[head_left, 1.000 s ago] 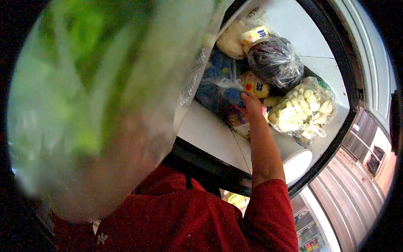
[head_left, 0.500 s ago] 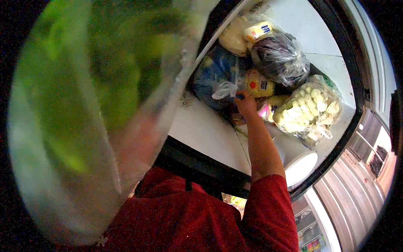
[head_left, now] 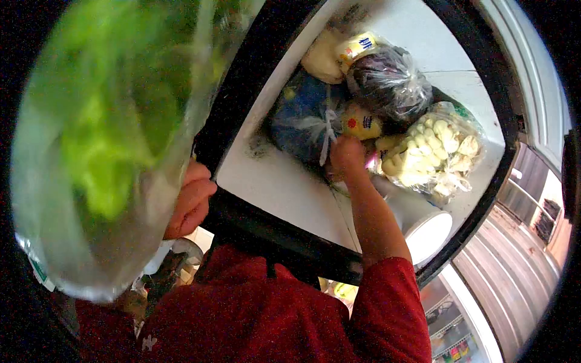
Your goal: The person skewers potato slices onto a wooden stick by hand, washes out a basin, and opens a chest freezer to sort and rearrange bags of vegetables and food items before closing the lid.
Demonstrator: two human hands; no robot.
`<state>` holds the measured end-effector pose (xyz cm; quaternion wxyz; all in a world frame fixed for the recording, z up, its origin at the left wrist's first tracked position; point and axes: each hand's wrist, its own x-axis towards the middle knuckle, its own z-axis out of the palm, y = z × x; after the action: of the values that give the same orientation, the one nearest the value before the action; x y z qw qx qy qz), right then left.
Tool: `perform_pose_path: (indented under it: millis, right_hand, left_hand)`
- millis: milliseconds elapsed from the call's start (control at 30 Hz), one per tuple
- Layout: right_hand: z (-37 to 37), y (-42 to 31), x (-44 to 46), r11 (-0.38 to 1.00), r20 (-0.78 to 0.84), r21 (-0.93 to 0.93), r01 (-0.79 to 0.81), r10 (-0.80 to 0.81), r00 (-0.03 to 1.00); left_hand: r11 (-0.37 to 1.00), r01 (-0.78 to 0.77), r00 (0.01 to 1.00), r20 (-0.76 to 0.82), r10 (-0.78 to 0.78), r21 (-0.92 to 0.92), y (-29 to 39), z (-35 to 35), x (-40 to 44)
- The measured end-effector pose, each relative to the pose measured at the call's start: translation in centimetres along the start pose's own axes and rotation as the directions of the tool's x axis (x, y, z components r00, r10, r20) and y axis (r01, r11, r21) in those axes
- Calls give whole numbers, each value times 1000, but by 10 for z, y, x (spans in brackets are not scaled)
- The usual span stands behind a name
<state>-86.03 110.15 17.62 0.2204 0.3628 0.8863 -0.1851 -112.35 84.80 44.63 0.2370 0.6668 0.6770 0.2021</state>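
A large clear bag of green leafy vegetables (head_left: 115, 139) fills the left of the view, close to the camera and blurred. My left hand (head_left: 192, 199) is closed on the edge of this bag, beside the freezer's black rim. Down inside the white chest, my right hand (head_left: 348, 156) reaches among bagged goods. Its fingers are hidden from view, next to a tied blue bag (head_left: 302, 124) and a yellow packet (head_left: 361, 123). Right of the hand lies a clear bag of pale cloves (head_left: 426, 151). Above is a bag with dark contents (head_left: 387, 81).
The chest's black rim (head_left: 272, 230) curves round the opening. A white round tub (head_left: 428, 235) stands at its near right corner. At the top left of the pile lie a pale bag (head_left: 322, 55) and another yellow packet (head_left: 357, 48).
The leafy bag has shifted left, uncovering my left hand and more of the rim. My right hand has moved slightly down, and the blue bag's white knot now shows beside it.
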Motion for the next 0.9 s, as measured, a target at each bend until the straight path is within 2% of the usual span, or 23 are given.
perform_pose_path:
  millis: [33, 133, 167, 233, 267, 300, 333, 400, 433, 500, 533, 600, 633, 700, 733, 767, 800, 833, 900]
  right_hand:
    - [-7, 0, -5, 1000, -4, -4, 0, 0, 1000]
    - [-41, -11, -21, 967, -107, -201, 158, -182, 978]
    - [-40, -9, -19, 971, -117, -186, 152, -175, 978]
    - [-31, 0, -13, 974, -132, -170, 149, -172, 976]
    - [-23, 8, -10, 963, -184, -185, 197, -231, 956]
    - [-19, 13, -7, 949, -235, -201, 243, -287, 929]
    - [-32, 10, -9, 948, -239, -200, 249, -293, 926]
    - [-69, -3, -12, 993, -204, 76, 92, -74, 976]
    - [-67, -3, -7, 992, -206, 78, 99, -81, 975]
    - [-51, -2, 1, 912, -446, 343, 223, -51, 893]
    - [-41, -2, 2, 910, -439, 347, 227, -56, 897]
    - [-20, -2, 6, 813, -482, 480, 329, -68, 873]
    - [-9, -3, 7, 752, -503, 542, 375, -67, 862]
    - [3, -1, 5, 643, -524, 634, 429, -49, 850]
    - [0, 0, 2, 603, -528, 664, 442, -40, 848]
    - [-5, 5, -8, 521, -388, 779, 349, -36, 921]
    - [-14, 5, -16, 473, -306, 834, 285, -35, 952]
    - [-24, 6, -24, 427, -221, 879, 213, -34, 975]
    - [-39, 1, -28, 491, -177, 864, 113, 86, 980]
  left_hand:
    - [999, -26, 999, -18, 27, 33, -2, 2, -1]
    - [974, 170, 983, 40, -178, 149, 14, 0, 8]
    - [972, 175, 982, 38, -182, 154, 23, 3, 14]
    - [946, 178, 982, -108, -154, 271, 46, 12, 37]
    - [949, 111, 993, 13, -120, 296, 64, 9, 47]
    - [978, 114, 993, -23, -112, 174, 83, 18, 58]
    - [989, 138, 990, 33, -140, 59, 95, 27, 71]
    - [977, 191, 979, 87, -183, -93, 99, 51, 104]
    - [949, 297, 948, 147, -281, -103, 92, 69, 122]
    - [843, 509, 848, 268, -456, -174, 56, 117, 157]
    - [760, 605, 787, 327, -523, -237, 35, 143, 172]
    - [709, 691, 704, 349, -618, -139, 7, 177, 196]
    - [704, 697, 698, 353, -623, -135, -3, 199, 199]
    - [814, 562, 827, 91, -554, -147, -27, 242, 202]
    - [811, 567, 823, 106, -557, -144, -38, 261, 202]
    - [809, 546, 837, 123, -533, -216, -47, 281, 199]
    - [800, 525, 850, 140, -508, -289, -52, 295, 198]
    - [796, 532, 847, 161, -507, -288, -48, 294, 202]
    - [734, 513, 832, 46, -553, -446, -40, 285, 215]
